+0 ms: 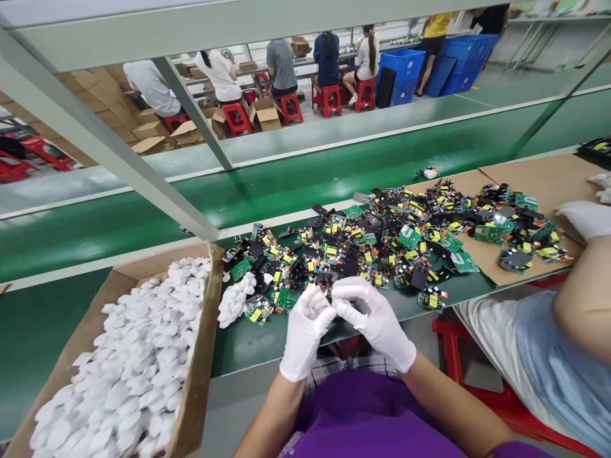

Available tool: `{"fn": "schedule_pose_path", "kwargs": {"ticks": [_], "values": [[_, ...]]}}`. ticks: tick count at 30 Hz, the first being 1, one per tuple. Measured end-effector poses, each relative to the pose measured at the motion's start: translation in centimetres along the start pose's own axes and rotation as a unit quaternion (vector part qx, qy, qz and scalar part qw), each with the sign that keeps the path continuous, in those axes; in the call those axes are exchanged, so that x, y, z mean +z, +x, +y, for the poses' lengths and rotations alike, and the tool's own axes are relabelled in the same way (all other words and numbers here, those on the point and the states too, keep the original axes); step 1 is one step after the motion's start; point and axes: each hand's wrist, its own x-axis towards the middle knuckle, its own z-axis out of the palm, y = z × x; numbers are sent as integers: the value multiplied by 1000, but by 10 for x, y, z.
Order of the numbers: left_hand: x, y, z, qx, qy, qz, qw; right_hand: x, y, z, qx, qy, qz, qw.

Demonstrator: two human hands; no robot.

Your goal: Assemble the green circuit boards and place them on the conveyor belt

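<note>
Just in front of the heap of green circuit boards (pixel 382 245), the white-gloved left hand (pixel 305 331) and right hand (pixel 375 321) pinch a small dark piece (pixel 329 296) between their fingertips. They seem to be fitting or checking it, which calls for fine fingertip control.

Bare belt strip (pixel 248 346) btwn box (pixel 200 356) at left & board pile (pixel 382 245) ahead

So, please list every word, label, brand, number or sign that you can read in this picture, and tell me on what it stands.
No text can be read here.
The circuit boards in the pile: any print is too small and blurred to read.
The cardboard box of white pieces: no print shows.
The blue crates at the back: no marks can be made out.
</note>
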Motion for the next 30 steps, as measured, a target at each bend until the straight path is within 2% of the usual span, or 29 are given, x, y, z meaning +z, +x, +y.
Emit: {"fn": "schedule_pose_path", "kwargs": {"ticks": [4,6,8,11,14,16,19,25,30], "values": [[-5,-4,1,22,59,-9,998,4,1,0,142,118,9,983],[-6,-5,2,36,93,-17,995,8,1,2,158,143,9,977],[-7,-4,3,42,118,-13,992,12,1,5,139,135,37,980],[-5,-3,6,27,99,-17,995,12,0,7,60,82,67,993],[-1,-2,9,-8,25,-66,997,2,1,5,-41,5,-19,999],[0,-2,11,-41,-26,-99,994,-7,4,3,-83,-53,-63,993],[1,-4,11,-80,-68,-125,987,-12,6,2,-102,-106,-45,988],[-3,-7,6,-68,-68,-149,984,-4,3,9,-134,-54,-67,987],[-5,-7,2,-105,-93,-183,973,-5,2,16,-125,-74,-92,985]]}}
